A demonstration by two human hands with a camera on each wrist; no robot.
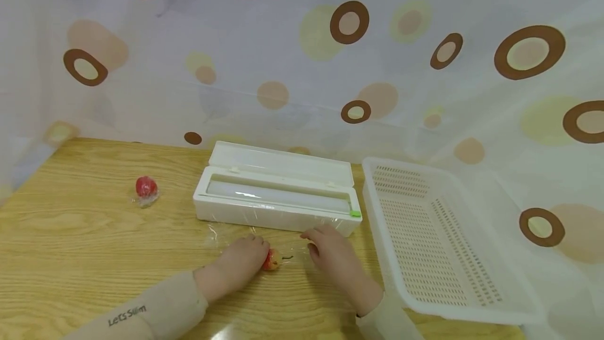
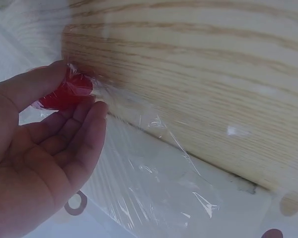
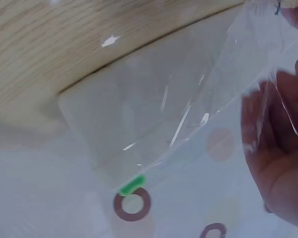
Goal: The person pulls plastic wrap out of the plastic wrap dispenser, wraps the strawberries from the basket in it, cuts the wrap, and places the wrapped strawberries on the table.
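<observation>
A small red and yellow fruit (image 1: 272, 259) with a thin dark stem lies on its side on the wooden table. My left hand (image 1: 243, 260) holds it between thumb and fingers; in the left wrist view its red side (image 2: 72, 91) shows under clear plastic wrap (image 2: 159, 163). To the right of the stem is my right hand (image 1: 336, 256), thumb and fingers bent. In the right wrist view the plastic wrap (image 3: 188, 109) runs across those fingers, its edge inside the hand. Behind both hands stands a white wrap dispenser box (image 1: 278, 218), lid up, roll (image 1: 278, 195) visible inside.
On the left of the table (image 1: 85, 235) sits a red fruit (image 1: 146, 187) in crumpled plastic wrap. A white perforated basket (image 1: 377, 224) stands at the right, close to the dispenser. A green slider (image 1: 355, 213) is at the dispenser's right end. A patterned curtain (image 1: 283, 56) hangs behind.
</observation>
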